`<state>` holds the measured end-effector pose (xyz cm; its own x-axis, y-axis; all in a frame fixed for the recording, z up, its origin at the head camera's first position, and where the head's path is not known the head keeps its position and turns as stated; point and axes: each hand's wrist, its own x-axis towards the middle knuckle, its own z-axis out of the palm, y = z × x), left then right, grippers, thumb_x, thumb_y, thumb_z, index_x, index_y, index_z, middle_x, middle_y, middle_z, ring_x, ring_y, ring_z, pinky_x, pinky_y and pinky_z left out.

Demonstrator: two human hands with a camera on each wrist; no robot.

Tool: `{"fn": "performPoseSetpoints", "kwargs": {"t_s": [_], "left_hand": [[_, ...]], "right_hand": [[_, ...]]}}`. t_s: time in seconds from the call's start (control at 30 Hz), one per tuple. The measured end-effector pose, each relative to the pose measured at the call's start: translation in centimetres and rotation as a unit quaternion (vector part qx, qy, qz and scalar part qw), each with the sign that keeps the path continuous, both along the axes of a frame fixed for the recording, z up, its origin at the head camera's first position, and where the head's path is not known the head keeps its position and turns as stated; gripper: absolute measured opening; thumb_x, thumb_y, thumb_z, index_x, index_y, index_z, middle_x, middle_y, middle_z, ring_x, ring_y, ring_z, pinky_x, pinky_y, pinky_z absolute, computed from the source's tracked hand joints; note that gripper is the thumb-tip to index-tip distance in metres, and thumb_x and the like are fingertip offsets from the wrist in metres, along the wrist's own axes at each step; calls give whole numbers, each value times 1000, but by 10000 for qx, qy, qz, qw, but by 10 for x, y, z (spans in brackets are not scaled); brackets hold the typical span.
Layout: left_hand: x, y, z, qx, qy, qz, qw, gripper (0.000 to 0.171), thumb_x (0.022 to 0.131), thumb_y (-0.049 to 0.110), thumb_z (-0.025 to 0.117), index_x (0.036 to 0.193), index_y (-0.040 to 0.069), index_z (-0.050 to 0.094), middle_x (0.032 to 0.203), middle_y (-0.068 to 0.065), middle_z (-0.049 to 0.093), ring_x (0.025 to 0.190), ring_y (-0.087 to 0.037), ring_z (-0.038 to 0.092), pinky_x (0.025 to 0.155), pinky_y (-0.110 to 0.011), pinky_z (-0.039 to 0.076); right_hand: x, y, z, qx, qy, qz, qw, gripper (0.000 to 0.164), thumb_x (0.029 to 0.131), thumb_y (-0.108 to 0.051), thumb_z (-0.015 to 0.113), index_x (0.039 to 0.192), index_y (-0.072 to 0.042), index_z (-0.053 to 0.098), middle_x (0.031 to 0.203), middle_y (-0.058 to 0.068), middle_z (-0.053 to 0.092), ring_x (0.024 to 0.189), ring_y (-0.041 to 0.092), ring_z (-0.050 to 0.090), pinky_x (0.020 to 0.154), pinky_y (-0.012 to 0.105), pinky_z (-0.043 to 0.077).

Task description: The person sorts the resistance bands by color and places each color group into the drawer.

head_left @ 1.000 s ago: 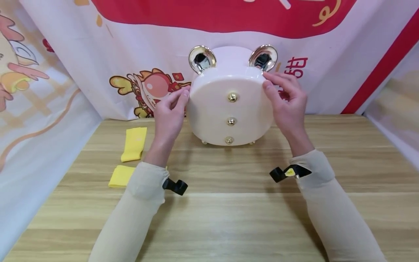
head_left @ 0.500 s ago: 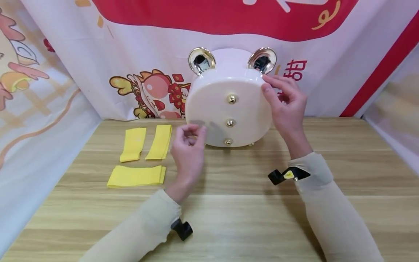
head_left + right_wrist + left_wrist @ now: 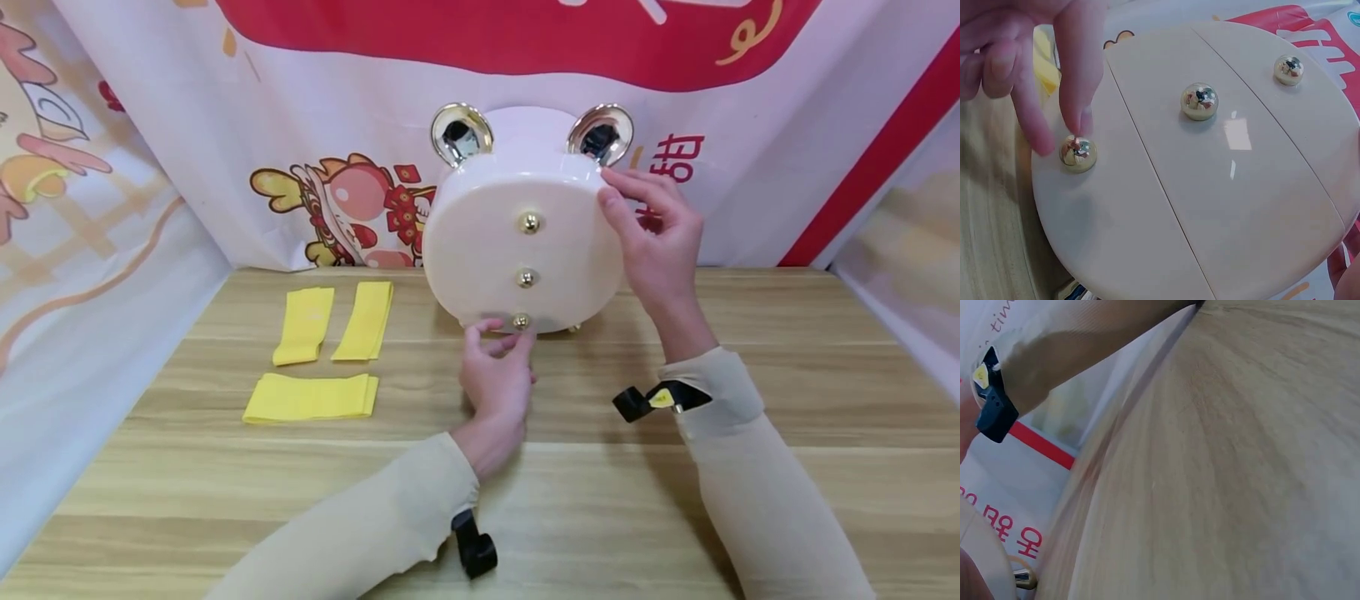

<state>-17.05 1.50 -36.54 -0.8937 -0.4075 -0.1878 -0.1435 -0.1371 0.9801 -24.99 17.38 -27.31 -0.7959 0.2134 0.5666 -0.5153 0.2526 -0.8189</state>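
Glossy white, with gold for trim: we're looking at a rounded cabinet, standing upright at the back of the wood-grained surface, just in front of the printed backdrop. Shiny stuff, this; it throws back a bright patch of light in the right wrist view. Two mirror-like gold discs sit up top like ears, and we count three gold knobs down the middle of the face. Two thin seams cut that face into three sections, one knob each, and low on the right we spot a little gold foot.

Now the hands! The right hand grips the upper right edge, thumb on the front. Down low, the left hand has its fingers spread, one tip at the bottom knob, another beside it, the pinch unclosed. Over to the left, three folded yellow strips lie flat: two lengthwise, one crosswise, all apart from the cabinet.
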Motion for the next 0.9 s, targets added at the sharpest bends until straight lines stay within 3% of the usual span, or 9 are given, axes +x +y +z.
{"fn": "performPoseSetpoints", "kwargs": {"t_s": [0.33, 0.9], "left_hand": [[-12, 11, -1, -1, -48, 218, 9998, 37, 93, 23, 83, 122, 20, 61, 103, -6, 78, 50, -13, 59, 49, -25, 51], [-22, 16, -3, -297, -9, 566, 9980, 28, 89, 21, 86, 107, 16, 66, 98, -5, 77, 55, -11, 62, 52, -25, 53]], "right_hand": [[1, 1, 3, 12, -56, -54, 10000, 30, 101, -33, 72, 129, -24, 78, 136, -3, 70, 122, 9, 59, 86, 24, 52], [1, 0, 2, 47, -82, -27, 10000, 30, 101, -34, 73, 129, -24, 78, 136, -3, 70, 124, 9, 59, 86, 23, 53]]}}
